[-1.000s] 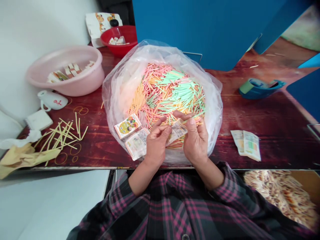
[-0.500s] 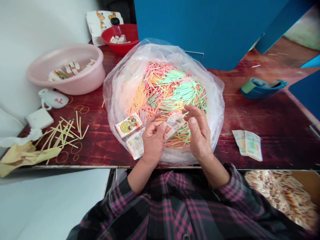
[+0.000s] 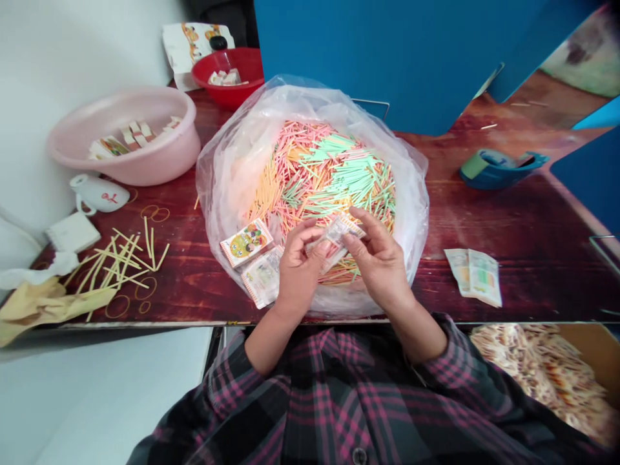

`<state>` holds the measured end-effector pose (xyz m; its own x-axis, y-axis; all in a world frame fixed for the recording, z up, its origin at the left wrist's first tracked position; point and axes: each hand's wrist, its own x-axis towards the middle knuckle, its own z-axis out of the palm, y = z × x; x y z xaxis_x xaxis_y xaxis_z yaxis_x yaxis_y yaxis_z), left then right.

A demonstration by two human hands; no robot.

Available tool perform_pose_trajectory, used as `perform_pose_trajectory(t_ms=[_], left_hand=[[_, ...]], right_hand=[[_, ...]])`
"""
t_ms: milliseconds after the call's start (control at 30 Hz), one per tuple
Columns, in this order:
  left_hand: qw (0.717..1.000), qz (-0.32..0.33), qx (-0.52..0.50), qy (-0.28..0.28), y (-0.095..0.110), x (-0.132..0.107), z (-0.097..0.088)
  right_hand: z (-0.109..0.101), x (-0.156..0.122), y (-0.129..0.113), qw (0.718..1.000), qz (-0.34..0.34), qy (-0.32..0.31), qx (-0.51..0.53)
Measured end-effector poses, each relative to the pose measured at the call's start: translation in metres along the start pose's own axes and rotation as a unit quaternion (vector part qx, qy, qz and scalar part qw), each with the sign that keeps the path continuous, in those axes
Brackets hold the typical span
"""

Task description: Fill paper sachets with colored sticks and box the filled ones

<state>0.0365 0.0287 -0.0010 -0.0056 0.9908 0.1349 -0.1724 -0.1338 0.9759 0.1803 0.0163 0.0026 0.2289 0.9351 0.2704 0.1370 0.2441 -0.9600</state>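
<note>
At far left, a pale pink basin (image 3: 181, 158) holds small packets on a dark red table (image 3: 194, 284). In front of it lie a white cup (image 3: 110, 196) on its side and a loose heap of pale yellow sticks (image 3: 123, 257). In the middle, straight across from where I'd be standing, a clear plastic bag (image 3: 225, 161) gapes open, full of pink, orange and green sticks (image 3: 361, 174). At its near left edge rest a printed box (image 3: 247, 243) and, touching it, a flat packet (image 3: 261, 281).

Next comes the left hand (image 3: 301, 268), fingers curled, thumb pinching the lower left end of a small packet (image 3: 335, 234). That packet is tilted above the sticks, between the two hands. A reddish patch shows on it; I cannot tell whether that is print or contents. The right hand (image 3: 380, 258) closes lightly on the other end, thumb on top, index finger stretched along the far edge; its other fingertips are hidden.

Good handling here, I'd judge, means a soft, even pinch so the thin packet doesn't crease, kept over the bag to catch anything loose.

Farther right lie two overlapping packets (image 3: 475, 276), well apart from the hands.
</note>
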Motion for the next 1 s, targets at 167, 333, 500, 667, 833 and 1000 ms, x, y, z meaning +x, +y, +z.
perform_pose_trajectory(t_ms=[167, 333, 500, 667, 833, 1000], left_hand=[[0.976, -0.168, -0.099, -0.096, 0.01, -0.002, -0.001], [0.983, -0.14, -0.067, -0.094, 0.012, -0.003, -0.001], [0.987, -0.105, 0.053, -0.114, 0.009, -0.006, -0.002], [0.977, -0.034, 0.167, -0.131, 0.019, -0.011, -0.02], [0.905, 0.148, 0.397, -0.028, 0.027, -0.016, -0.077], [0.812, 0.194, 0.551, -0.015, 0.011, -0.019, -0.112]], right_hand=[[-0.011, 0.007, -0.008, 0.998, 0.02, -0.026, 0.055], [-0.009, -0.002, -0.012, 0.992, 0.102, -0.037, 0.069], [-0.004, -0.016, -0.011, 0.998, 0.042, -0.022, -0.032], [-0.047, -0.024, -0.011, 0.995, 0.025, 0.04, -0.086], [-0.15, -0.033, -0.009, 0.946, 0.061, 0.115, -0.298], [-0.209, -0.026, 0.014, 0.863, 0.013, 0.085, -0.498]])
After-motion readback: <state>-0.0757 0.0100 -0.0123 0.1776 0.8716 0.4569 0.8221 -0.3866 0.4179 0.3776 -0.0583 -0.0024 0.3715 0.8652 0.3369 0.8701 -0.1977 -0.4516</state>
